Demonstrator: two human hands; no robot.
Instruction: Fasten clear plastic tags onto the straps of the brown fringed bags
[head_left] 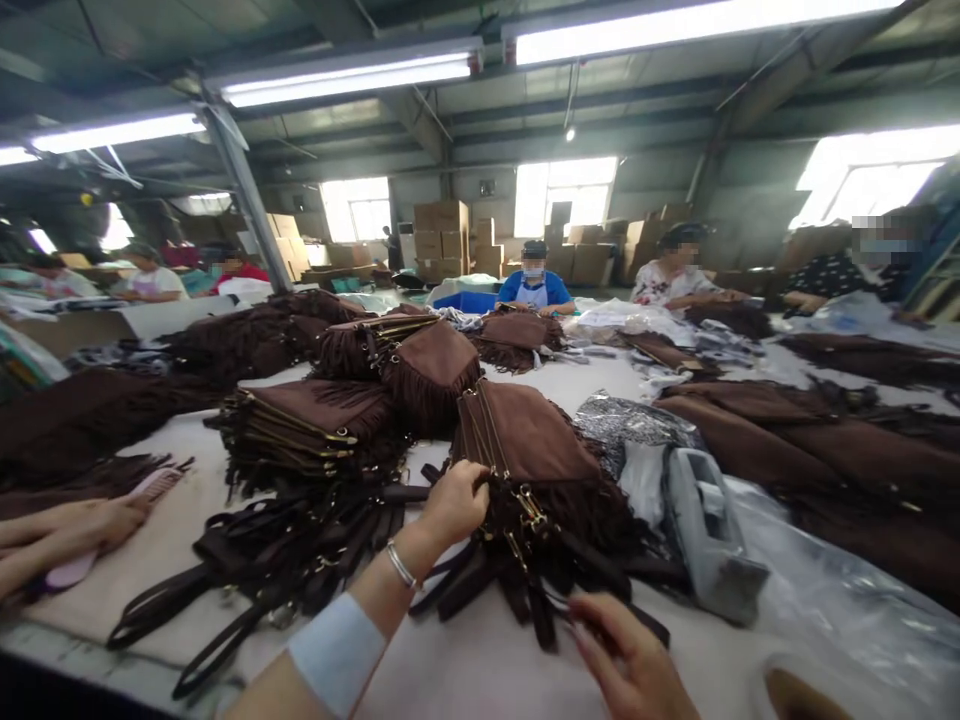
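My left hand [456, 503], with a bangle on its wrist, is closed on the near left edge of the top bag in a stack of dark brown fringed bags [532, 430]. Gold zippers and clasps [531, 512] show along that stack's front. Lower right, my right hand [630, 650] has thumb and fingers brought together beside the dark straps [544, 605] hanging from the bags. A thin, blurred thing shows at its fingertips; its kind is unclear. Left of my left hand lies a tangle of dark brown straps [300, 545] with metal hooks.
A co-worker's hands [97, 525] hold a pink brush [154, 485] at the left. Another bag stack [307, 420] stands behind the straps. A grey tape dispenser [712, 530] and clear plastic [840, 580] lie right. A tape roll [795, 690] sits at the near edge. Several people work farther back.
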